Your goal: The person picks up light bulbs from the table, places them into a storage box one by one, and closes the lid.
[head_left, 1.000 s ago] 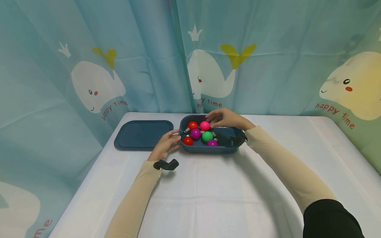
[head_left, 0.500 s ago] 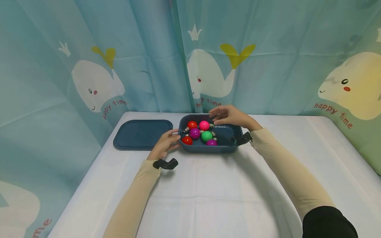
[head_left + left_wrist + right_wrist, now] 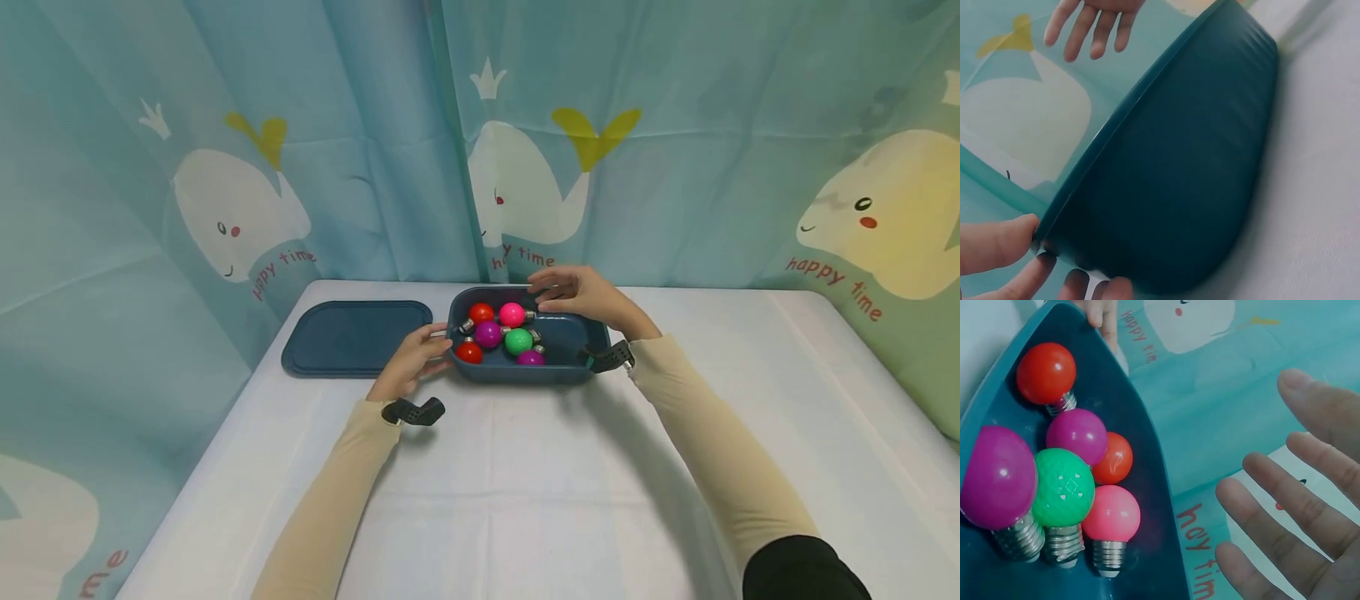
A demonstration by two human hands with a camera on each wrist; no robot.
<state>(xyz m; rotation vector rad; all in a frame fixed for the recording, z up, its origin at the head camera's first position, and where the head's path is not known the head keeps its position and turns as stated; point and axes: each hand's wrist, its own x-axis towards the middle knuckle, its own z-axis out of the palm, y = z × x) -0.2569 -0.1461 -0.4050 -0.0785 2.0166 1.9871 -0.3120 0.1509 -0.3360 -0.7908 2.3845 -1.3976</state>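
Note:
A dark blue plastic box (image 3: 517,376) stands near the table's back edge with several coloured light bulbs in its left part. They are red (image 3: 469,352), purple (image 3: 488,334), green (image 3: 518,341) and pink (image 3: 512,314), with silver screw bases. My left hand (image 3: 411,358) holds the box's left end, the thumb at the rim and the fingers against the outer wall in the left wrist view. Over the back right rim hovers my right hand (image 3: 583,297), its fingers (image 3: 1291,512) spread and holding nothing in the right wrist view.
Left of the box, a matching dark blue lid (image 3: 352,337) lies flat on the white tablecloth (image 3: 517,467). A teal whale-print curtain (image 3: 390,167) hangs behind and to the left of the table.
My right hand has drawn away from the pink bulb, up and to the right, leaving it in the box. The left hand stays at the box's left end.

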